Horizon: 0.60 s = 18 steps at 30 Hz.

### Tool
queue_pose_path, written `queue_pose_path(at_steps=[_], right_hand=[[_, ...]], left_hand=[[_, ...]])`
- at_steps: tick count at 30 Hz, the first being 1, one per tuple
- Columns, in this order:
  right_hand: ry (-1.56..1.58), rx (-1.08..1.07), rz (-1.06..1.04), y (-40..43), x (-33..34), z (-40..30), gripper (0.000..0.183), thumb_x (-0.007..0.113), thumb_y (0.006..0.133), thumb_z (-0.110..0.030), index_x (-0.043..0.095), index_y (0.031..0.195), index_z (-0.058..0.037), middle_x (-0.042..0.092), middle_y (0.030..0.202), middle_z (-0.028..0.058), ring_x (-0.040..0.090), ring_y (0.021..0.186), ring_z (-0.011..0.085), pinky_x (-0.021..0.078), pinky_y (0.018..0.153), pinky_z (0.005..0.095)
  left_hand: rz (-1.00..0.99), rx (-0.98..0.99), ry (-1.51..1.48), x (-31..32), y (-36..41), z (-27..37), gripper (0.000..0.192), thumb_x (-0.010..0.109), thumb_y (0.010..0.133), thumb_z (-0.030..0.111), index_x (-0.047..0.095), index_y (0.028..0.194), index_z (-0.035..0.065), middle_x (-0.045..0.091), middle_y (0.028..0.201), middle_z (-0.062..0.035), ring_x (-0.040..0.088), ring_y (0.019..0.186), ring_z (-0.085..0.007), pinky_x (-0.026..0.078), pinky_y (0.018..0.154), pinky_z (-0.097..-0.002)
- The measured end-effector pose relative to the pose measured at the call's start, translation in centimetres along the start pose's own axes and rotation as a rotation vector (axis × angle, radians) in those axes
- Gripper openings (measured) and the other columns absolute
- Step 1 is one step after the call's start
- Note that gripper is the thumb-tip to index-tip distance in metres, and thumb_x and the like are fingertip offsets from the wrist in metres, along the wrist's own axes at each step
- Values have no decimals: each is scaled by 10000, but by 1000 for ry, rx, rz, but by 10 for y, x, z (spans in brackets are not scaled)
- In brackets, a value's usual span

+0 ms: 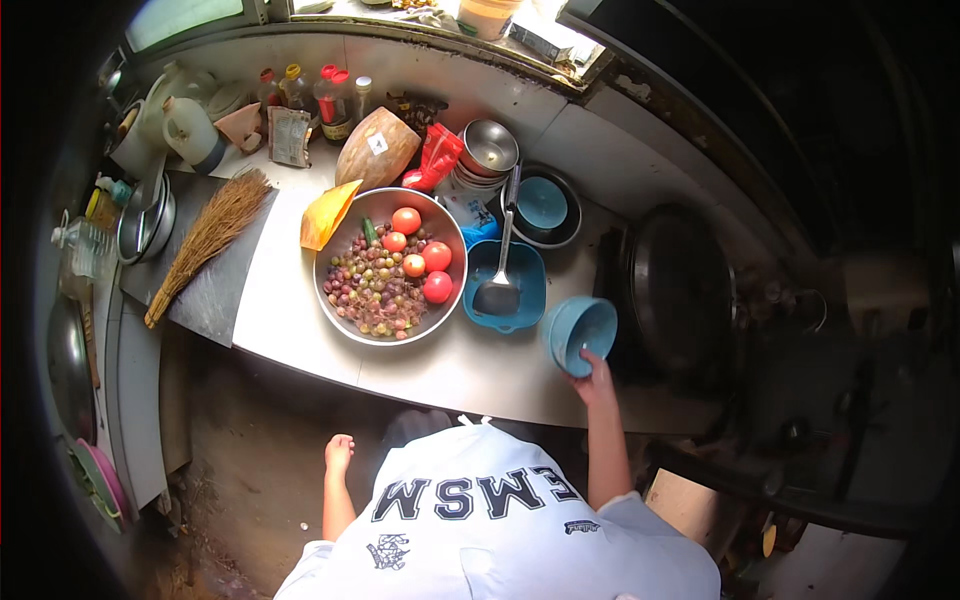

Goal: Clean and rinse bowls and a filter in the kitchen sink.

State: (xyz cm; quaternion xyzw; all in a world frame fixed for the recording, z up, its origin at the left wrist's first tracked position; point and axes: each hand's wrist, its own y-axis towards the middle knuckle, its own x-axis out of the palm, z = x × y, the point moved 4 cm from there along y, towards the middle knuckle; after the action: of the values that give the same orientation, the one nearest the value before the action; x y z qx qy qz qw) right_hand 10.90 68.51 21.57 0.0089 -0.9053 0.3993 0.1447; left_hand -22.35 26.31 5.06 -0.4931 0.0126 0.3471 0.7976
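My right hand (594, 377) grips a stack of light blue bowls (581, 335) by the rim, tilted over the right part of the white counter (442, 375). Left of them, a square blue basin (529, 300) holds a spatula (496, 298) with a dark blade. Beside it stands a large metal bowl (328, 311) with grapes (375, 281), several tomatoes (437, 256) and a piece of green vegetable. Behind the basin, another blue bowl (542, 202) sits in a dark-rimmed metal basin (574, 214). My left hand (340, 448) hangs in front of the counter, its fingers curled and seemingly holding nothing.
A straw hand broom (214, 236) lies on a dark board (225, 300) at the left. Bottles (334, 109), a large gourd-like fruit (377, 150) and stacked metal bowls (491, 146) line the wall. A large dark wok or lid (682, 300) stands at the right.
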Motion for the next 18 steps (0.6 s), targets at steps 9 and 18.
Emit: queue_pose_path(at_steps=[9,18], right_hand=[[-85,-239,-110,213,107,-88,406,465,741,-129,358,1085,55,507,954,240,569,768,379,542,603,360],[-350,1,230,280,126,-95,356,449,747,-241,411,993,14,549,759,163,567,504,224,378,319,245]], left_hand=[[21,-105,-207,-15,3,-53,166,404,846,97,544,836,9,560,686,-62,503,523,-112,444,484,-229],[102,-169,-218,-37,3,-53,162,390,850,87,535,843,14,554,691,-61,498,524,-110,437,482,-227]])
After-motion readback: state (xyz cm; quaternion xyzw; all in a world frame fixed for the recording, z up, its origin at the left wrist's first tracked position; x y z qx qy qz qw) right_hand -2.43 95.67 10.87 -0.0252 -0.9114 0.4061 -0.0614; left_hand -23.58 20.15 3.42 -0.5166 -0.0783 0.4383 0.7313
